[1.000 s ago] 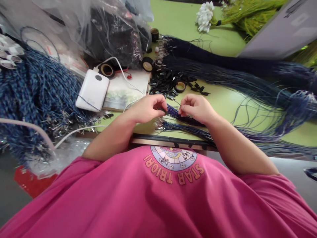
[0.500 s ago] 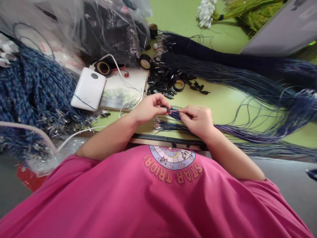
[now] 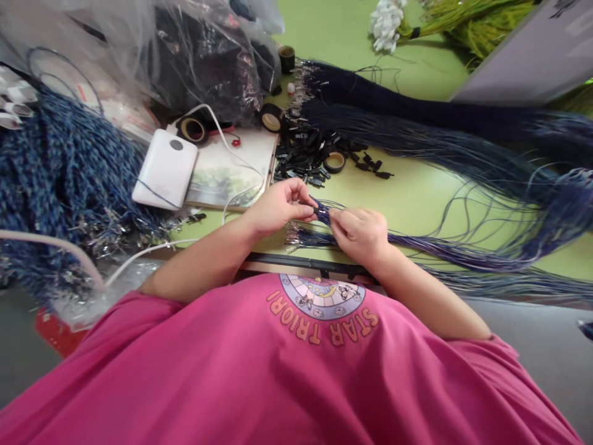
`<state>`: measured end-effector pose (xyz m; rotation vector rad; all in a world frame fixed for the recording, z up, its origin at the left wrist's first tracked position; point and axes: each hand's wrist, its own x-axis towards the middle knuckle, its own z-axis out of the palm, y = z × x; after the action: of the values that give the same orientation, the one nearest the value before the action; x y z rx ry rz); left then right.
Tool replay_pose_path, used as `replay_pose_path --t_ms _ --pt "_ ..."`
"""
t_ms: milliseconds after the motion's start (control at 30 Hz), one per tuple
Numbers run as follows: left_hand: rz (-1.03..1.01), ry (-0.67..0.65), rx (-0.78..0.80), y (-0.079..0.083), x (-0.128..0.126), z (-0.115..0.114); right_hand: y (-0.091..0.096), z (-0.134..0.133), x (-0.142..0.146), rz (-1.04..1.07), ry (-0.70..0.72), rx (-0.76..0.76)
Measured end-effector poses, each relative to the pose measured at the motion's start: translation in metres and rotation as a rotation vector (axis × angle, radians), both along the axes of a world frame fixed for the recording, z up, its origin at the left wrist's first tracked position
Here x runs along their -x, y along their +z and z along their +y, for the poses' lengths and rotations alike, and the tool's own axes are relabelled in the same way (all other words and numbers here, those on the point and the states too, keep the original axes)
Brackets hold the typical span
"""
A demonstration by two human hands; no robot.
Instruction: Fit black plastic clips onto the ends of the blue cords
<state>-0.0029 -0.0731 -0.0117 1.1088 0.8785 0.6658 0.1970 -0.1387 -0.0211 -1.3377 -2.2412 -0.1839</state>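
My left hand (image 3: 283,207) is closed in a pinch on a small black connector, of which only a dark end shows at the fingertips. Close by on the right, my right hand (image 3: 361,232) grips a thin blue wire, its fingers curled and its knuckles up. Between the two hands lies a short stretch of wire, too fine to tell whether its end is inside the connector. Under and around both hands runs a bundle of blue wires (image 3: 311,238) with bare silvery ends. Beyond my left hand is a heap of black connectors (image 3: 301,151).
Rolls of black tape (image 3: 334,162) lie by the heap. A white power bank (image 3: 165,168) with a cable rests beside a book (image 3: 222,176). Dark wire bundles (image 3: 393,117) stretch across the green table (image 3: 417,185). Twisted blue wires (image 3: 78,148) hang at the left.
My right hand has shifted slightly left and down, with its fingers curled tighter. My left hand keeps its pinch nearly in place, its fingertips a little lower.
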Motion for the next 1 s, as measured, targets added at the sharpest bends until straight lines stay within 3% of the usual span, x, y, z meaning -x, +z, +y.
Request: replay_pose_path --t_ms 167,333,533,700,900,1000 --pt "-0.011 -0.013 -0.029 -0.002 -0.001 -0.001 0.004 -0.001 0.001 -0.046 -0.027 0.131" --pt "0.017 -0.016 -0.044 -0.003 0.000 0.000 0.001 0.001 0.000 0.074 -0.007 0.217" --pt "0.049 0.006 -0.057 0.001 -0.001 0.001 -0.003 0.003 -0.001 0.072 0.014 0.220" --pt "0.017 -0.063 -0.033 -0.001 -0.004 0.000 -0.006 0.003 0.003 0.045 0.038 0.221" --pt "0.001 -0.042 -0.131 -0.006 -0.007 0.002 0.006 0.010 0.003 0.201 -0.053 0.441" --pt "0.064 0.007 -0.295 0.000 -0.006 0.001 0.021 0.016 -0.003 0.205 0.055 0.583"
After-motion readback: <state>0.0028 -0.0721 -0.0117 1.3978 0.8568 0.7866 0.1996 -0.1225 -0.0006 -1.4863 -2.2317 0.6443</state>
